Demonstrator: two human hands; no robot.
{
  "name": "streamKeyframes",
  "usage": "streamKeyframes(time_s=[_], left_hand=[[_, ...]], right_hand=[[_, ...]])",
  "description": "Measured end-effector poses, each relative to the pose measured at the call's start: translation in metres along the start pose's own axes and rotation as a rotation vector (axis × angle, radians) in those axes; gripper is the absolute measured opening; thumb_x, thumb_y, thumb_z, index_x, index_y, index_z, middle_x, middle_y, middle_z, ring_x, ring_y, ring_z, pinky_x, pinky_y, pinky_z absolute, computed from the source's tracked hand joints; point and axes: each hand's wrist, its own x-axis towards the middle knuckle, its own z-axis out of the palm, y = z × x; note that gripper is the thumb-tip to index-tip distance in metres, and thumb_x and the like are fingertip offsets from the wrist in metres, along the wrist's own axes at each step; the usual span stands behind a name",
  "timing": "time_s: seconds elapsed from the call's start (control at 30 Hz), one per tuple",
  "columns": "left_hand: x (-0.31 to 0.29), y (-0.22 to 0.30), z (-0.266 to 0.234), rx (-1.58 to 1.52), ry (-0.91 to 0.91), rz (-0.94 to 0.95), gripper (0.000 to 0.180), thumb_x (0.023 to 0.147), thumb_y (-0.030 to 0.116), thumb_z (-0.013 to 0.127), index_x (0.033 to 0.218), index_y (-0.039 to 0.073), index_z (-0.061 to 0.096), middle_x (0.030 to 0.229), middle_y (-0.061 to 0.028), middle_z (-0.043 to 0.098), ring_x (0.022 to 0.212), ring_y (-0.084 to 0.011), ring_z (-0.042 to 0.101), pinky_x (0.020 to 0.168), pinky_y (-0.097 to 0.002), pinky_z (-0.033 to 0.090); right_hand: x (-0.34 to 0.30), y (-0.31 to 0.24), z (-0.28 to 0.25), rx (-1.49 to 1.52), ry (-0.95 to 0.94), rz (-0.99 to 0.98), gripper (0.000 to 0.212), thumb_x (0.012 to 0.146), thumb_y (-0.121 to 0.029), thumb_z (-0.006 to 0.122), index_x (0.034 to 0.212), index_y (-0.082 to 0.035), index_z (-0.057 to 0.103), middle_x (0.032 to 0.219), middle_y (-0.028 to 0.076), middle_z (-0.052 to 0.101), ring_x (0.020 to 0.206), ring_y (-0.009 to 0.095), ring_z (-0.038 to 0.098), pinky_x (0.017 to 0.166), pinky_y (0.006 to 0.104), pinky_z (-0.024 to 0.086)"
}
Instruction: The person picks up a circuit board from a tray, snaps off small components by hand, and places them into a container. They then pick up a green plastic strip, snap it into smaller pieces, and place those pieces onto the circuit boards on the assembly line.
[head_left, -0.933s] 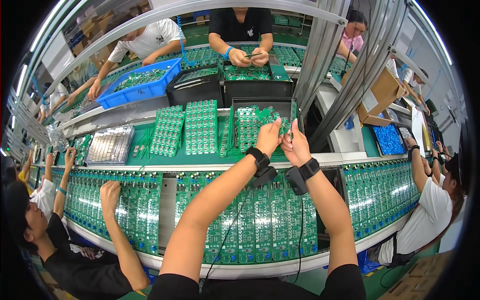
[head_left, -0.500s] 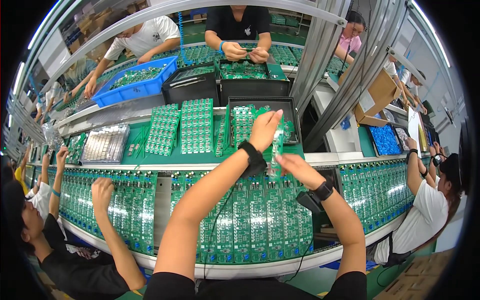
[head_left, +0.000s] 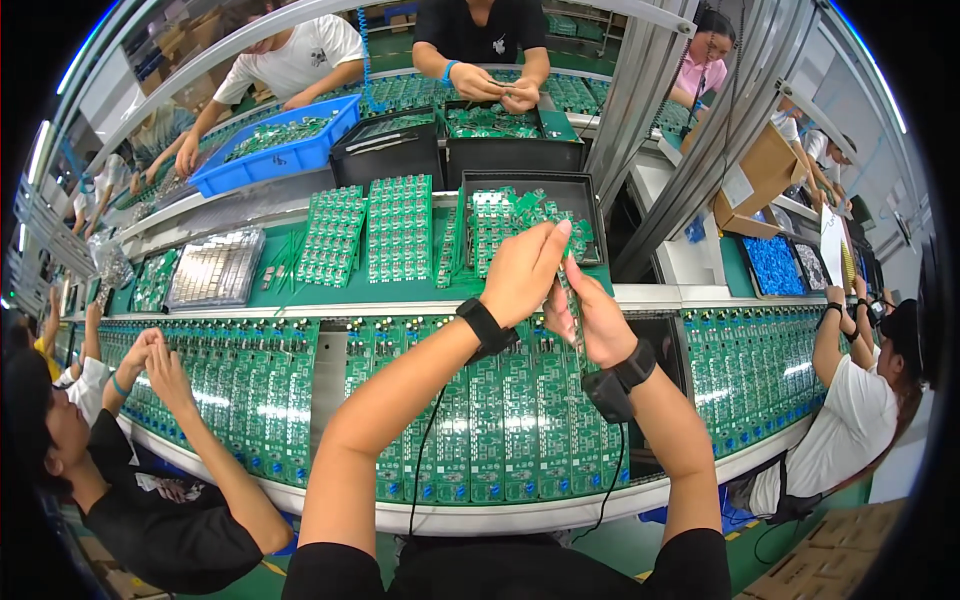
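Between my two hands is a narrow strip of green circuit boards, the board strip (head_left: 573,312), seen nearly edge-on and tilted. My left hand (head_left: 522,278) is closed at its upper end, with the thumb on top. Lower down, my right hand (head_left: 603,318) grips the same strip with thumb and fingers. Just beyond them lies a black tray (head_left: 598,196) with small loose green boards (head_left: 540,207) and a small board panel (head_left: 492,215). Long green circuit boards (head_left: 488,425) lie side by side on the line beneath my forearms.
Left of the tray, two board panels (head_left: 399,228) rest on the green bench beside a clear tray of metal parts (head_left: 213,268). A blue bin (head_left: 275,150) and black boxes stand farther back. A metal post (head_left: 640,150) rises at right. Co-workers sit on both sides and opposite.
The strip has turned from showing its face to nearly edge-on. My right hand has risen closer to my left hand. At left, the co-worker's hands have come together.
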Motion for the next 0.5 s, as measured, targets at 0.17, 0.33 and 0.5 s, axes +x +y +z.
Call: streamKeyframes(time_s=[0.17, 0.33, 0.5], left_hand=[[-0.004, 0.002, 0.001, -0.542, -0.039, -0.158, 0.033, 0.091, 0.031, 0.044, 0.074, 0.003, 0.052, 0.063, 0.0016, 0.048, 0.052, -0.0084, 0.047, 0.047, -0.0252, 0.035], [-0.001, -0.005, -0.007, -0.581, 0.009, -0.112, 0.027, 0.09, 0.031, 0.046, 0.077, 0.008, 0.051, 0.066, 0.0018, 0.045, 0.052, -0.0065, 0.037, 0.05, -0.0195, 0.033], [-0.001, -0.006, -0.024, -0.538, -0.048, -0.325, 0.026, 0.089, 0.029, 0.049, 0.077, 0.007, 0.051, 0.062, 0.0024, 0.046, 0.054, -0.0049, 0.04, 0.05, -0.0192, 0.033]], right_hand=[[0.002, 0.013, 0.013, 0.414, -0.304, -0.064, 0.044, 0.093, -0.041, 0.036, 0.072, -0.006, 0.051, 0.052, 0.001, 0.046, 0.043, 0.011, 0.044, 0.042, 0.0227, 0.037], [-0.002, 0.01, 0.044, 0.007, 0.203, -0.172, 0.04, 0.095, -0.037, 0.033, 0.078, -0.005, 0.051, 0.054, 0.002, 0.043, 0.044, 0.012, 0.041, 0.045, 0.0227, 0.036], [-0.005, -0.009, 0.034, -0.148, 0.265, -0.204, 0.033, 0.094, -0.032, 0.037, 0.085, -0.003, 0.051, 0.063, 0.004, 0.047, 0.054, 0.013, 0.048, 0.052, 0.0252, 0.042]])
